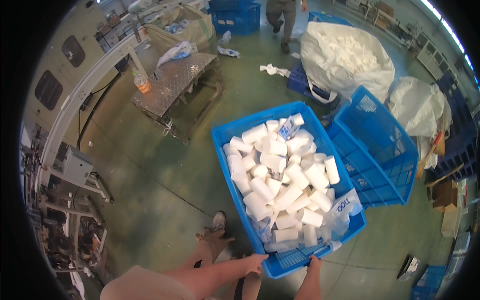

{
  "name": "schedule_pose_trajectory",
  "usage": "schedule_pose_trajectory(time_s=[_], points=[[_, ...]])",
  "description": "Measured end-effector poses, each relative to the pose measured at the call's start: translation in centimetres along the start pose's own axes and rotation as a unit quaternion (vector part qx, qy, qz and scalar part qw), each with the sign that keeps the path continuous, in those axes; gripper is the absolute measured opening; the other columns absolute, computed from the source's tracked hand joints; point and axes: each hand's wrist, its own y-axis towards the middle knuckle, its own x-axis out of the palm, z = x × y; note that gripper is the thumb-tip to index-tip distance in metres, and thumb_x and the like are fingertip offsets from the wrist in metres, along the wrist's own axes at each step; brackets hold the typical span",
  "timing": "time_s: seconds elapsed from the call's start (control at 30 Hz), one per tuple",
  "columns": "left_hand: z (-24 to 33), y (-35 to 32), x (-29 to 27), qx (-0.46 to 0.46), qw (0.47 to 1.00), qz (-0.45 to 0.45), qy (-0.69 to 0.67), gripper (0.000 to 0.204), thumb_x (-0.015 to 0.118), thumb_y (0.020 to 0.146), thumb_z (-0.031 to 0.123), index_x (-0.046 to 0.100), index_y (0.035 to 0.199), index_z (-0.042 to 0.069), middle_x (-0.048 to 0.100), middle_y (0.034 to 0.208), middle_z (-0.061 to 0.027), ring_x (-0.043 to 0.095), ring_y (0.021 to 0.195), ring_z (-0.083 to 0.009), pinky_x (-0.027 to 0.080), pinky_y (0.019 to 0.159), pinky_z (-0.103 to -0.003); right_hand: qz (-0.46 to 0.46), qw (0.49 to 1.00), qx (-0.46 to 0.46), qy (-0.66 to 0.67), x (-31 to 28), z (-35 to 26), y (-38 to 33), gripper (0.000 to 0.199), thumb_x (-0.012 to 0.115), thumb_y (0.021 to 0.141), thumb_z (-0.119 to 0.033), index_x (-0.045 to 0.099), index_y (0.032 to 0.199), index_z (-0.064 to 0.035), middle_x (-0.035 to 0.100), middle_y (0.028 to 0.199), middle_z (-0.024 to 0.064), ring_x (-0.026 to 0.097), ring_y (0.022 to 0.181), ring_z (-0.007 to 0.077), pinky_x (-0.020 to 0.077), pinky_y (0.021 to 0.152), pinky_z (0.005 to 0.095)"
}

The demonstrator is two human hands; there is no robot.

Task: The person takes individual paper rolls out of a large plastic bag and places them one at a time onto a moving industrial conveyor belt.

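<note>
In front of me, a large blue plastic crate [233,200] is heaped with short white rolls [274,146]. Clear plastic wrappers [337,220] with blue print lie among them, mostly at the near right corner. My left hand [254,263] grips the crate's rim by the near left corner, its fingers curled over the edge. Farther right along the same near side, my right hand [315,264] is closed on the rim, with part of its fingers hidden by the crate.
Right of the crate leans a tilted blue crate [375,145]. A large white sack [320,65] of white pieces stands behind it. At far left is a metal bench [175,82] holding an orange-labelled bottle [141,83]. Someone's legs [285,22] show at the back.
</note>
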Motion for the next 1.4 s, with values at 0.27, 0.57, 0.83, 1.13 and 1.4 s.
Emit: schedule_pose_trajectory(time_s=[0.27, 0.57, 0.83, 1.13, 1.4], points=[[-2.1, 0.6, -0.5, 0.145, 0.940, 0.237, 0.198, 0.053, 0.056, 0.083, 0.038, 0.050, 0.112, -0.006, 0.055, 0.111, -0.0255, 0.054, 0.102, -0.0376, 0.044, 0.084, -0.041, -0.010, 0.998, 0.038, -0.051, -0.8, 2.0, -0.6, 0.025, 0.061, 0.060, -0.007, 0.056, 0.084, 0.0000, 0.052, 0.071, 0.0071, 0.049, 0.062, 0.0213, 0.0410, 0.055, 0.0355], [-5.7, -1.9, -8.0, 0.149, 0.906, 0.390, 0.076, 0.052, 0.070, 0.070, 0.024, 0.046, 0.108, -0.002, 0.056, 0.102, -0.0194, 0.058, 0.090, -0.0339, 0.048, 0.078, -0.040, -0.221, 0.931, 0.286, 0.059, 1.2, 4.3, -8.7, 0.025, 0.063, 0.068, -0.008, 0.051, 0.089, -0.0075, 0.054, 0.076, 0.0081, 0.053, 0.071, 0.0234, 0.0456, 0.064, 0.0352], [-13.0, 5.7, -8.3, -0.019, 0.961, 0.016, -0.276, 0.038, 0.051, 0.085, 0.016, 0.040, 0.117, 0.000, 0.051, 0.109, -0.0157, 0.054, 0.097, -0.0323, 0.048, 0.080, -0.049, -0.130, 0.933, 0.212, 0.260, 2.1, 2.0, -7.4, 0.014, 0.050, 0.085, -0.018, 0.048, 0.075, -0.0083, 0.046, 0.060, 0.0022, 0.046, 0.055, 0.0167, 0.0434, 0.059, 0.0338], [-8.1, 0.4, -5.1, -0.062, 0.937, 0.107, -0.328, 0.027, 0.040, 0.089, 0.007, 0.042, 0.116, 0.007, 0.047, 0.115, -0.0140, 0.052, 0.100, -0.0322, 0.049, 0.079, -0.051, -0.089, 0.934, 0.247, 0.241, 2.3, 0.6, -6.6, 0.023, 0.045, 0.089, -0.023, 0.043, 0.069, -0.0121, 0.042, 0.054, 0.0012, 0.043, 0.049, 0.0146, 0.0425, 0.059, 0.0371], [-6.7, 2.0, -10.3, -0.050, 0.937, 0.166, -0.303, 0.028, 0.037, 0.088, 0.007, 0.045, 0.115, 0.005, 0.051, 0.105, -0.0152, 0.057, 0.090, -0.0318, 0.053, 0.070, -0.045, -0.129, 0.926, 0.251, 0.251, 4.2, 3.4, -8.4, 0.018, 0.041, 0.087, -0.020, 0.043, 0.071, -0.0113, 0.041, 0.054, 0.0019, 0.044, 0.047, 0.0164, 0.0437, 0.055, 0.0387]])
